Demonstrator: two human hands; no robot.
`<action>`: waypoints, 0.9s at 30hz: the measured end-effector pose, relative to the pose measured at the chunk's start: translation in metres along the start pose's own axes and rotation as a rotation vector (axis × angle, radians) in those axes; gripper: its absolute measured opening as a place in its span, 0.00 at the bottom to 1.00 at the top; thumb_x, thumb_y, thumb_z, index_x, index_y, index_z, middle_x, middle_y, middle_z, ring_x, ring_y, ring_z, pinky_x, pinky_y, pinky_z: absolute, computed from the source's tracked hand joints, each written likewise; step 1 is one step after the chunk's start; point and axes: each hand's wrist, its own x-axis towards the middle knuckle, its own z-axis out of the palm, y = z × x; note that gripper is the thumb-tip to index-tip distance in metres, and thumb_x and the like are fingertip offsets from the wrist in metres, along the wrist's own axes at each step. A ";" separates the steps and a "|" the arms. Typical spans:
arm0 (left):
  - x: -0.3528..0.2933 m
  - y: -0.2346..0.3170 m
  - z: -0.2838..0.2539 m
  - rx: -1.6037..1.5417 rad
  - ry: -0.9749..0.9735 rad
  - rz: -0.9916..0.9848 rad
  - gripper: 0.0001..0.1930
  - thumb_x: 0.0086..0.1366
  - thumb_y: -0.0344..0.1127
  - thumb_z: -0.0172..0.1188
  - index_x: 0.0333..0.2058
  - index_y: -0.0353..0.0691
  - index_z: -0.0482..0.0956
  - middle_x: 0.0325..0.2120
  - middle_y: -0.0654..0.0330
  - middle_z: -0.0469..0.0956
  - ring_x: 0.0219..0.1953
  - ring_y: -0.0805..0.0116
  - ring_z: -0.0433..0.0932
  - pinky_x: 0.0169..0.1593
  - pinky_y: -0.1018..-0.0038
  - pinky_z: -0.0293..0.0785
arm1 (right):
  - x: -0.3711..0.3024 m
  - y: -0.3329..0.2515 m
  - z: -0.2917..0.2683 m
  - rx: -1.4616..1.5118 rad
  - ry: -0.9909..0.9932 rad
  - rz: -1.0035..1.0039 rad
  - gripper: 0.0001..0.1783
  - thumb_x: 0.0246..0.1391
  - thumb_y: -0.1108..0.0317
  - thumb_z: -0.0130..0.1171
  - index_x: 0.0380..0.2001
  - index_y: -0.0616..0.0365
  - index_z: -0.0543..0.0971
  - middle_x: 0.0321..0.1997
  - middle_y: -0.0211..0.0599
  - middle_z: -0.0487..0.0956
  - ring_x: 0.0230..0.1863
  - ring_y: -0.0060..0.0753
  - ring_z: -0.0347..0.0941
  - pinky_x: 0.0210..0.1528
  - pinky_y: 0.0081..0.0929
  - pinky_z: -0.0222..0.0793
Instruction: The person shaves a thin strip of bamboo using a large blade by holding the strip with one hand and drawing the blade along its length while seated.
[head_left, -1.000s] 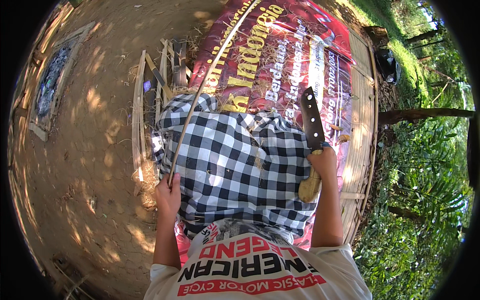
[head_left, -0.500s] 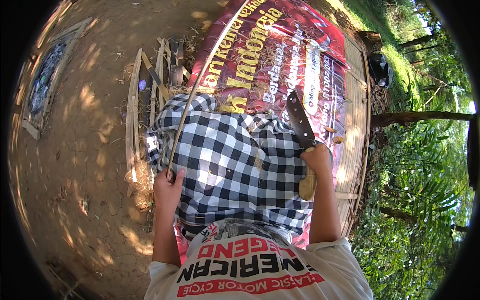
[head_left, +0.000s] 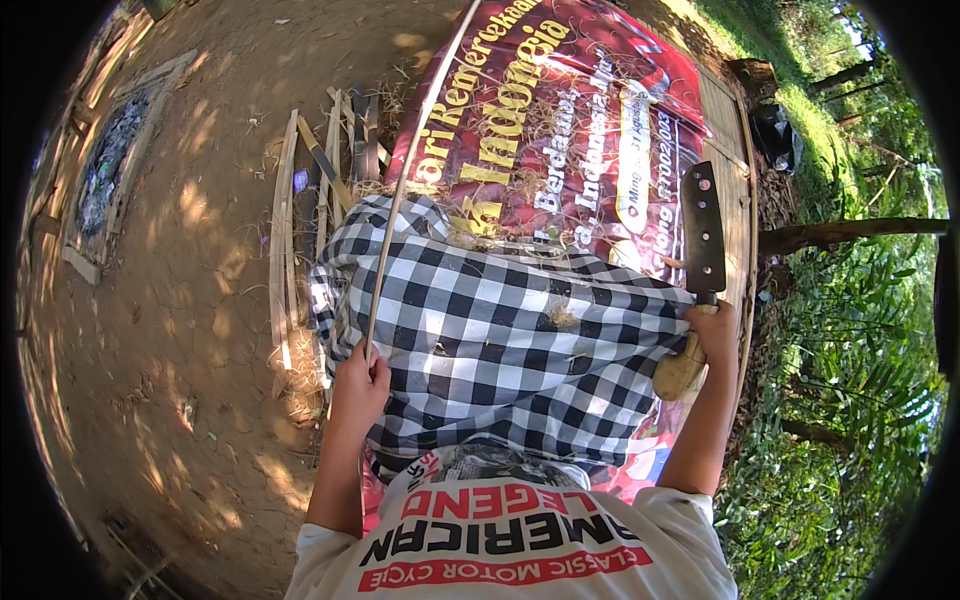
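Observation:
My left hand is closed around the near end of a long, thin bamboo strip, which runs away from me past the far edge of the view. A black-and-white checkered cloth covers my lap, with bits of shavings on it. Off to the right, my right hand grips a broad knife by its thick, pale wooden handle. Its dark blade, pierced with several holes, points away from me. The cloth stretches taut toward that hand; whether the fingers also hold its edge is hidden.
A red printed banner strewn with curly shavings lies over a bamboo platform. Split bamboo pieces rest on the dirt at left, near a framed patch of dark debris. Beyond the right edge are a black bag and greenery.
My right hand has moved right with the knife, whose blade has swung more upright. The cloth is now pulled flatter toward the right. My left hand still holds the bamboo strip.

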 end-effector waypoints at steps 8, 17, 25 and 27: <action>-0.020 0.035 0.015 -0.077 -0.094 0.091 0.10 0.61 0.24 0.56 0.25 0.35 0.62 0.15 0.61 0.56 0.18 0.72 0.55 0.22 0.73 0.58 | 0.023 0.069 -0.005 0.041 -0.056 0.090 0.21 0.33 0.68 0.64 0.34 0.72 0.79 0.27 0.47 0.80 0.29 0.36 0.77 0.33 0.33 0.72; -0.028 0.064 0.013 -0.067 -0.190 0.077 0.12 0.60 0.23 0.56 0.23 0.36 0.62 0.13 0.61 0.57 0.16 0.74 0.56 0.21 0.75 0.58 | 0.022 0.121 0.027 0.245 -0.054 0.262 0.21 0.34 0.69 0.63 0.34 0.73 0.78 0.28 0.44 0.79 0.28 0.32 0.75 0.32 0.32 0.71; -0.027 0.064 0.012 -0.078 -0.220 0.109 0.14 0.59 0.22 0.56 0.21 0.36 0.60 0.14 0.62 0.57 0.18 0.75 0.55 0.22 0.76 0.59 | 0.026 0.143 0.048 0.280 -0.076 0.253 0.21 0.34 0.69 0.63 0.33 0.73 0.78 0.28 0.44 0.79 0.29 0.34 0.75 0.32 0.33 0.71; -0.026 0.066 0.010 -0.121 -0.247 0.084 0.13 0.59 0.22 0.56 0.21 0.35 0.61 0.14 0.60 0.60 0.18 0.75 0.57 0.23 0.76 0.61 | 0.025 0.152 0.060 0.239 -0.080 0.227 0.20 0.35 0.69 0.63 0.33 0.74 0.78 0.29 0.45 0.79 0.28 0.36 0.75 0.32 0.35 0.70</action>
